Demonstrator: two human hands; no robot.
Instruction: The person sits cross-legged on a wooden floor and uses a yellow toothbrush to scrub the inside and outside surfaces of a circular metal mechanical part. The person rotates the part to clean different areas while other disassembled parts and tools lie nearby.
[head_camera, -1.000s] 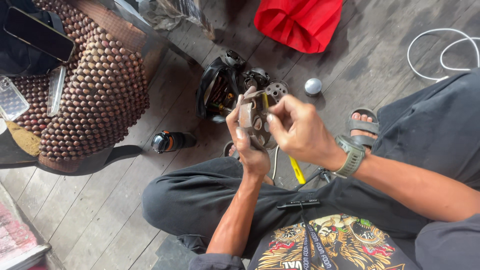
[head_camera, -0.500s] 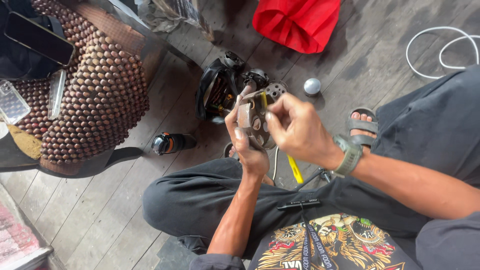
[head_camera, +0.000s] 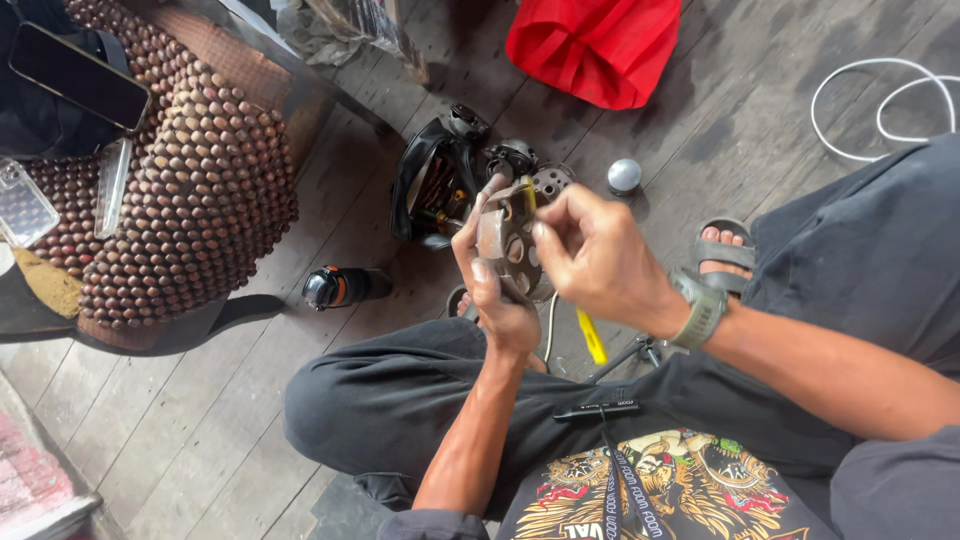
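Note:
My left hand (head_camera: 497, 290) grips a round, dull metal disc part (head_camera: 507, 243) with holes, held upright above my crossed legs. My right hand (head_camera: 598, 258), with a grey watch on the wrist, pinches a thin yellow-tipped tool (head_camera: 527, 192) against the top of the disc. Just behind the hands on the floor lies a black motor housing (head_camera: 432, 180) with exposed windings and small metal parts beside it.
A small black and orange bottle (head_camera: 338, 287) lies on the wooden floor to the left. A beaded seat cover (head_camera: 200, 170) with a phone (head_camera: 78, 76) is at the far left. A red bag (head_camera: 595, 45), a silver ball (head_camera: 624, 175), a white cable (head_camera: 885, 95) and a yellow-handled tool (head_camera: 591, 335) lie around.
Both hands stay together on the disc part; my right hand's fingers have shifted slightly at its top edge. Nothing else has moved.

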